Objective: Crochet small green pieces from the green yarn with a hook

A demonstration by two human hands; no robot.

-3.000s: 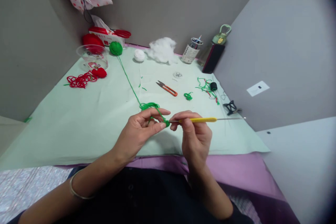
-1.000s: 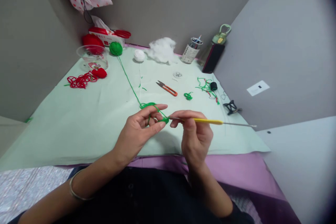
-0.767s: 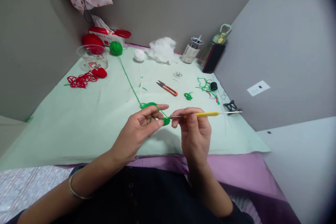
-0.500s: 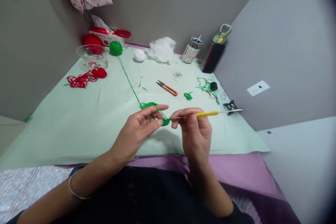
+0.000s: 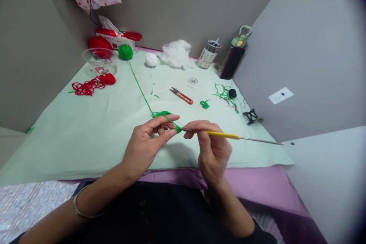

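My left hand (image 5: 147, 139) pinches a small green crochet piece (image 5: 178, 129) between thumb and fingers, the index finger stretched out under the yarn. In my right hand (image 5: 214, 148) is a crochet hook (image 5: 224, 134) with a yellow grip, held like a pen. Its working tip meets the green piece, and its other metal end points right. Green yarn (image 5: 140, 88) runs from a green ball (image 5: 125, 52) at the back left to my left hand. Loose green loops (image 5: 161, 114) lie just behind the left fingers.
Orange thread snips (image 5: 182, 95) lie beyond my hands, near a small green crocheted bit (image 5: 204, 104). Red yarn (image 5: 85, 86), a clear plastic cup (image 5: 100, 63) and a tissue box (image 5: 114, 40) stand left. White stuffing (image 5: 177, 54), a can of pens (image 5: 208, 55) and a phone (image 5: 233, 63) line the back.
The crochet hook has turned, its far end swinging down and showing longer to the right. My right hand has tilted with it. My left hand still pinches the green piece.
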